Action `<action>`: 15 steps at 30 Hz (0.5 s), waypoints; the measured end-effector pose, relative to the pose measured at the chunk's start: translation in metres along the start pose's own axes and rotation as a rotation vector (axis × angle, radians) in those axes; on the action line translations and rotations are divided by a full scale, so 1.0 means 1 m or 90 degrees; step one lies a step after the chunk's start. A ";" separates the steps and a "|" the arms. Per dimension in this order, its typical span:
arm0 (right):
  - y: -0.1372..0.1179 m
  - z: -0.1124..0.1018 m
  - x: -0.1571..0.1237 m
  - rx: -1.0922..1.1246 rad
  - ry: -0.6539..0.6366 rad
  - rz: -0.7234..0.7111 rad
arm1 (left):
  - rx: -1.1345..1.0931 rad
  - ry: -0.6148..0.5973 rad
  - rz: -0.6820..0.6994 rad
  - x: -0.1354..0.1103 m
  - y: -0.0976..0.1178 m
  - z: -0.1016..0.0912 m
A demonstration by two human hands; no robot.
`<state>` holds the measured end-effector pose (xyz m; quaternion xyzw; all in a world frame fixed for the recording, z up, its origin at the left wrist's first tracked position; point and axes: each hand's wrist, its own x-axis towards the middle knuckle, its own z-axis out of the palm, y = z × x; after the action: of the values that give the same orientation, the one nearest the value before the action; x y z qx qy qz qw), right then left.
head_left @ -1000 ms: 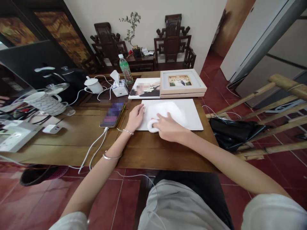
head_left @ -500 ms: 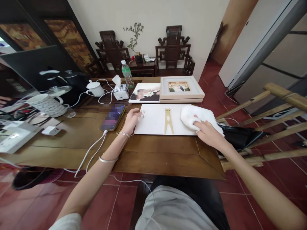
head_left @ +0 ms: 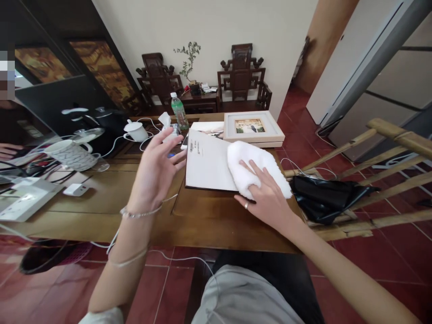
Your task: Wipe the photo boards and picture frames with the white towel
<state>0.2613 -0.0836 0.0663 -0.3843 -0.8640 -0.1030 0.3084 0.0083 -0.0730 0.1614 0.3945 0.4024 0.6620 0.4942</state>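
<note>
A white flat board (head_left: pixel 205 164) is tilted up off the wooden table (head_left: pixel 141 216), its near edge lifted. My right hand (head_left: pixel 266 198) grips its right side with a white fluffy cloth (head_left: pixel 251 168) pressed against the board under the fingers. My left hand (head_left: pixel 153 173) hovers in the air left of the board, fingers spread, fingertips close to the board's left edge and holding nothing.
A framed photo (head_left: pixel 253 127) and a print lie behind the board. A tissue box, green bottle (head_left: pixel 177 109), white cup (head_left: pixel 135 130), kettle, patterned mug (head_left: pixel 69 153), power strip (head_left: pixel 20 198) and cables fill the left. A black bag (head_left: pixel 324 193) lies on bamboo poles at right.
The board went from lying flat to being lifted and tilted. My left hand rose off the table into the air. My right hand with the cloth moved back toward the board's middle.
</note>
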 end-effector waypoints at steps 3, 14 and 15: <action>0.001 0.005 0.007 -0.016 0.125 -0.025 | 0.000 -0.033 0.076 -0.030 0.021 0.014; 0.030 -0.026 0.047 0.355 0.287 0.392 | 0.010 0.010 -0.104 -0.043 -0.058 -0.011; 0.033 -0.027 0.051 0.450 0.295 0.441 | 0.004 0.054 -0.147 -0.047 -0.070 -0.012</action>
<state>0.2712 -0.0419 0.1164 -0.4867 -0.5784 0.2190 0.6170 0.0301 -0.1076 0.0860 0.3186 0.4681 0.6154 0.5483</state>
